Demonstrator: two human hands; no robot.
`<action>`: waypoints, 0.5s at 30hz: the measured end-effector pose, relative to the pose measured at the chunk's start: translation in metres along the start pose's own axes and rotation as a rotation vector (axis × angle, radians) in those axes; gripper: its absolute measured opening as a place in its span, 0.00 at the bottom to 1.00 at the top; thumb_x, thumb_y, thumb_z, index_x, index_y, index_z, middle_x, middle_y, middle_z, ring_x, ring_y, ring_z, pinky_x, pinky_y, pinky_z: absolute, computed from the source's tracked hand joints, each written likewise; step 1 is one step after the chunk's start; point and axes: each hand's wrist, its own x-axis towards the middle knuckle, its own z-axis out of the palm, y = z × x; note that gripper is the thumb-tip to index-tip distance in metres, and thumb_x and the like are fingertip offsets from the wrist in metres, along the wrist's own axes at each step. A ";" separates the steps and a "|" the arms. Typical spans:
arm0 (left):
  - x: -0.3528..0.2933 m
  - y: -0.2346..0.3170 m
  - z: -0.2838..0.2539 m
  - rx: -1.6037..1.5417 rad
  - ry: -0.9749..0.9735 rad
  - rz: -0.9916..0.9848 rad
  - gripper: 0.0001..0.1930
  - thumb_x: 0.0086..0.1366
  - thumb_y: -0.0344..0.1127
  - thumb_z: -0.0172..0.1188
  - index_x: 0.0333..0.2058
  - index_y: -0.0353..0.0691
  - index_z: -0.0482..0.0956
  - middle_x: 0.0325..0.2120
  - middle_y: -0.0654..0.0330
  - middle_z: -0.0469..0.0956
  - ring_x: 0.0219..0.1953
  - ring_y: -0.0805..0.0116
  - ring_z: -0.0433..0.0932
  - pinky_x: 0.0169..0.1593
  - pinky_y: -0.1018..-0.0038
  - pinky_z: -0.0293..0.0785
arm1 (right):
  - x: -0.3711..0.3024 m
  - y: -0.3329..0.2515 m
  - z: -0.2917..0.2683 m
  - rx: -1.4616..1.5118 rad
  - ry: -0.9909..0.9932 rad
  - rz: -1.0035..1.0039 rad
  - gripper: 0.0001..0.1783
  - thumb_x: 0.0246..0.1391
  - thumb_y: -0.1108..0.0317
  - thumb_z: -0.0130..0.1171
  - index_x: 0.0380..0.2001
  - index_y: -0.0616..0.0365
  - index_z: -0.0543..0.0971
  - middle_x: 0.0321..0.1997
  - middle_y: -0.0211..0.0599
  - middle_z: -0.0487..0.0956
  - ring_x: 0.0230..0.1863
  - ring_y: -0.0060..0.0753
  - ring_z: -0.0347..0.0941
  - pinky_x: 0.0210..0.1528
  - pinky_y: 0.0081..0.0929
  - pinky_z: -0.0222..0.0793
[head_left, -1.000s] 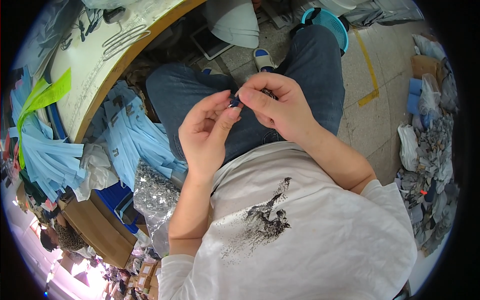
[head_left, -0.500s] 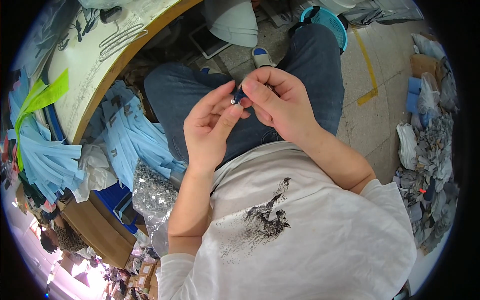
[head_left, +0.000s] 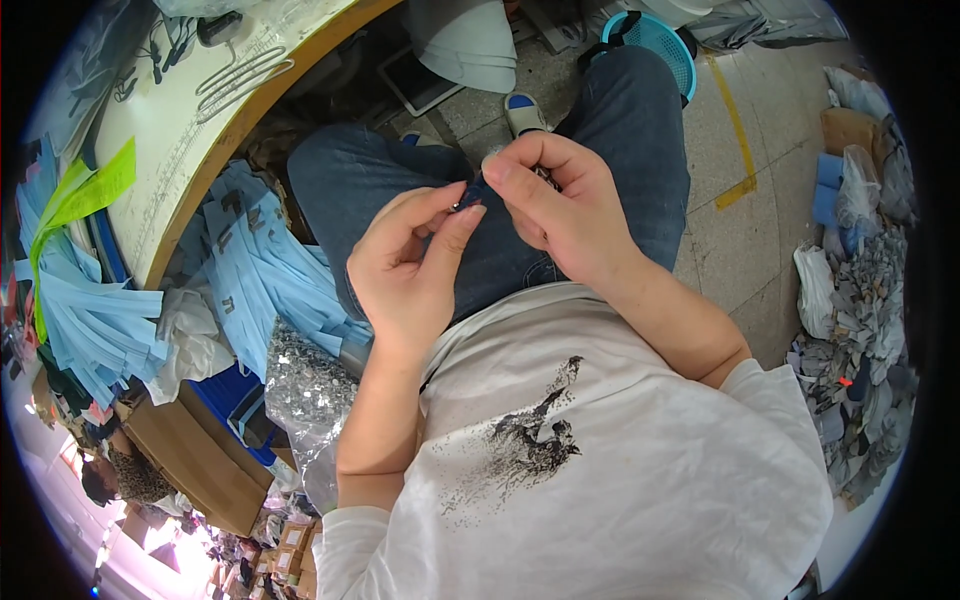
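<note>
My hands meet above my lap, over dark jeans. Between their fingertips is a small dark blue piece (head_left: 472, 194), perhaps cloth, too small to make out fully. The thumb and fingers of my left hand (head_left: 400, 268) pinch its lower left end. My right hand (head_left: 562, 205) grips the upper right end between thumb and forefinger. Something small and shiny (head_left: 546, 178) shows behind the curled fingers of that hand; its kind is unclear. A clear plastic bag full of small silvery parts (head_left: 305, 375) stands beside my left forearm.
A curved-edge table (head_left: 185, 130) at upper left bears a bent wire (head_left: 240, 80). Light blue strips (head_left: 265, 260) hang below it, by a cardboard box (head_left: 195, 455). A turquoise basket (head_left: 655, 50) stands far off; grey scraps (head_left: 865, 330) lie right. Another person (head_left: 130, 475) is at lower left.
My left hand has moved slightly left and its fingers have closed more on the dark blue piece. The shiny metal bit seen at its fingertips earlier is now mostly hidden.
</note>
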 end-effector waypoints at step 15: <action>-0.002 -0.012 -0.002 -0.577 -0.061 -0.140 0.11 0.58 0.16 0.61 0.41 0.30 0.76 0.38 0.52 0.79 0.39 0.65 0.82 0.39 0.75 0.81 | 0.004 -0.003 0.004 0.089 0.041 0.065 0.11 0.61 0.63 0.59 0.34 0.61 0.76 0.15 0.20 0.65 0.14 0.08 0.56 0.14 0.13 0.45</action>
